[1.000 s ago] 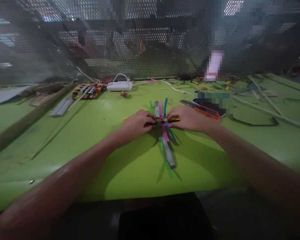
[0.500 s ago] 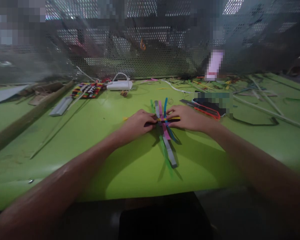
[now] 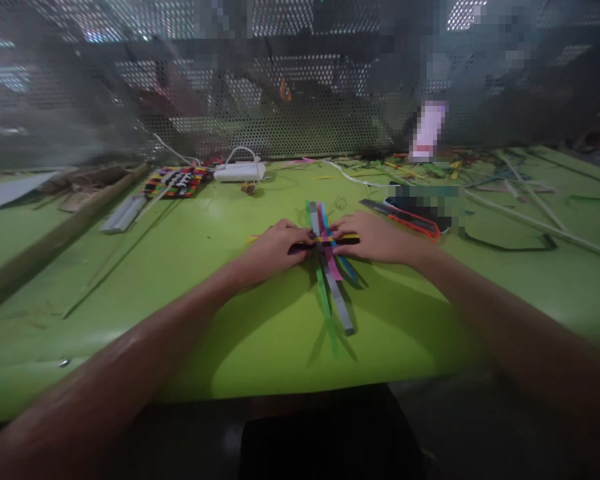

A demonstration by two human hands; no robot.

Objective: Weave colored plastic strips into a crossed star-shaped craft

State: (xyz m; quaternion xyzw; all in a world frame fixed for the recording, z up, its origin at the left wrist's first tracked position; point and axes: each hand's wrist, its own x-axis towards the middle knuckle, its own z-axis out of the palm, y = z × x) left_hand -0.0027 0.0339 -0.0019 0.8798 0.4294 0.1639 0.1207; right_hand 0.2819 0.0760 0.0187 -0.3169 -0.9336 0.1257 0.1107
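A bundle of coloured strips, green, grey, pink and blue, lies lengthwise on the green table. A yellow strip and a dark one cross it near the far end. My left hand presses on the crossing from the left, fingertips on the dark strip. From the right, my right hand pinches the yellow strip's end. The fingertips of both hands meet at the weave.
A finished woven mat and a white power adapter lie at the back. A black and red cutter sits right of my right hand. Loose strips and rods clutter the back right; a perforated metal screen closes off the rear.
The far ends of the lengthwise strips, fanned apart before, have been drawn closer together, and the bundle's near end has shifted slightly. Both hands stay at the crossing.
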